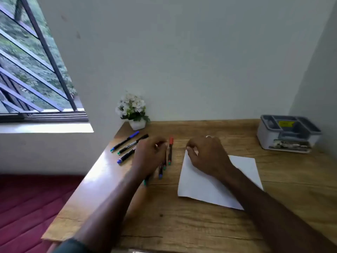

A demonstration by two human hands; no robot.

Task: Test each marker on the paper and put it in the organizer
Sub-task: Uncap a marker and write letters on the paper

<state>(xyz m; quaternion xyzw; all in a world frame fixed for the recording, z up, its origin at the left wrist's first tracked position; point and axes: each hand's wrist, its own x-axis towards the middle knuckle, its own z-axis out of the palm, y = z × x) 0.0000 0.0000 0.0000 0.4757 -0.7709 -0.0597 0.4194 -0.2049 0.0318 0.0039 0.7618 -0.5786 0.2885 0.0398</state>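
Several markers (127, 143) are scattered near the desk's (182, 225) left edge, toward the back. Three lie side by side at a slant, clear of the hands: one with a blue cap (125, 140), a black one (134, 143), and one with a blue end (125, 157). Left hand (149, 156) sits right on top of the rest of the bunch with fingers curled down over them, but honestly can't tell if it's actually gripping one or just resting there. A red-capped marker (170, 150) lies just beside its fingertips, and a few marker ends poke out from under the wrist. Right hand (206, 154) rests on the far left corner of the white paper (200, 187), fingers loosely curled, holding nothing that I can see. Grey organizer (289, 134) is way over at the back right corner, well apart from both hands. Little white flower pot (134, 111) sits at the back left corner.
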